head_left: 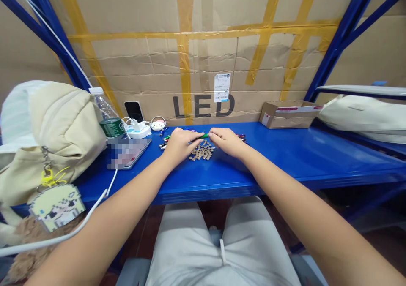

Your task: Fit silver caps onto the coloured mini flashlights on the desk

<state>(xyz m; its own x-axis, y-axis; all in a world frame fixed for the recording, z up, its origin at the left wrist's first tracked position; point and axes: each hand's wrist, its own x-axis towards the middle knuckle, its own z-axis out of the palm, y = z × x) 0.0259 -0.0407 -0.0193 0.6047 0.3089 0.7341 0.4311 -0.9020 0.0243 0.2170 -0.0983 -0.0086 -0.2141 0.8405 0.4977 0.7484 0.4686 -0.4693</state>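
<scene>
A slim green pen (205, 136) spans the gap between my two hands, above the blue tabletop. My left hand (180, 144) is closed around its left part, with thumb and forefinger pointing right. The fingers of my right hand (226, 141) pinch its other end. Just below them lies a loose pile of small round brown pieces (202, 151), flat like buttons or beads. Several more pens (163, 144) lie behind and beside my hands, partly hidden by them.
A tablet-like device (135, 157), a white power strip (138, 129), a phone (133, 111) and a bottle (111, 119) stand left. A cream bag (72, 129) hangs over that side; a white cable (104, 195) crosses my left forearm. An open cardboard box (287, 117) sits back right.
</scene>
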